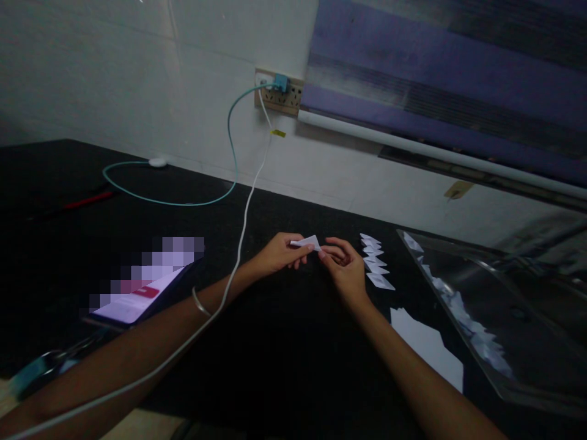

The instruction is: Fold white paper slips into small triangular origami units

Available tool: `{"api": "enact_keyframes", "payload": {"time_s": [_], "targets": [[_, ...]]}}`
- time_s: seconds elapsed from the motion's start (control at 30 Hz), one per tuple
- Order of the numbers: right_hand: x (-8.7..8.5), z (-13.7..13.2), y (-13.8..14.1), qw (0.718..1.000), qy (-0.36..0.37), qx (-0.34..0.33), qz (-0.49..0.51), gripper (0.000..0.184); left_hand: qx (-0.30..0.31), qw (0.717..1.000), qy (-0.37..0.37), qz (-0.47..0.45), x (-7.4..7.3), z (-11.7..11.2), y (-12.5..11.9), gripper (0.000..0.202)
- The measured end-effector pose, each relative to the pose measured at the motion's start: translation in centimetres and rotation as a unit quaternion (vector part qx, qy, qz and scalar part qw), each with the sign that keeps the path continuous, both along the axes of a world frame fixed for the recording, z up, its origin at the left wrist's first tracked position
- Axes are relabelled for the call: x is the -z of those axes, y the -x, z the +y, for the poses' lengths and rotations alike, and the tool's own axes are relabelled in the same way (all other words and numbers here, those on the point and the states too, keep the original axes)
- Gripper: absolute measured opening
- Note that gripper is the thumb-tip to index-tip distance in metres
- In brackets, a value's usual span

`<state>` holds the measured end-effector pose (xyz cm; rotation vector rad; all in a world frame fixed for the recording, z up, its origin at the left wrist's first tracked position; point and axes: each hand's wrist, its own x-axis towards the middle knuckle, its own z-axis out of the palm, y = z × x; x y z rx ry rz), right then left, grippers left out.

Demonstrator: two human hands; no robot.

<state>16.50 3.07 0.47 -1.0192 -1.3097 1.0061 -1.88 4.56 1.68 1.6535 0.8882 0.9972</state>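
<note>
Both my hands meet over the black table, pinching a small folded piece of white paper. My left hand holds its left end with the fingers curled under it. My right hand touches the paper's right tip with thumb and fingertips closed. Just right of my hands, several small folded white paper pieces lie in a row on the table. A white cable crosses over my left forearm, which wears a thin bangle.
A lit phone lies at the left. A clear plastic bag with white paper bits lies at the right, a white sheet beside it. A wall socket feeds a green cable and the white one. A red pen lies far left.
</note>
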Motion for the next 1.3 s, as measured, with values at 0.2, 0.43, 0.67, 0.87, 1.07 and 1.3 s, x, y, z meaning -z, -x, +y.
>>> {"api": "enact_keyframes", "payload": {"time_s": [0.2,0.43,0.67,0.87,1.07,1.3], "targets": [[0.0,0.1,0.0,1.0,-0.015,0.016,-0.009,0.032,-0.009,1.0,0.004,-0.004,0.0,-0.1,-0.2,0.026],[-0.2,-0.2,-0.1,0.998,-0.013,-0.029,-0.06,0.022,0.001,1.0,0.009,-0.03,0.0,0.0,0.0,0.026],[-0.6,-0.7,-0.1,0.996,0.007,-0.07,-0.051,0.019,0.01,0.994,0.045,-0.099,-0.3,0.3,0.2,0.024],[-0.2,-0.5,-0.1,0.996,0.008,-0.073,-0.059,0.016,0.021,0.983,0.079,-0.163,0.4,0.6,0.1,0.034],[0.0,-0.4,-0.1,0.994,0.008,-0.094,-0.055,0.019,0.037,0.982,0.088,-0.164,1.0,0.9,0.0,0.053],[-0.7,-0.7,0.1,0.99,0.039,-0.123,-0.05,0.016,0.057,0.97,0.1,-0.216,1.5,1.2,-0.1,0.056]]}}
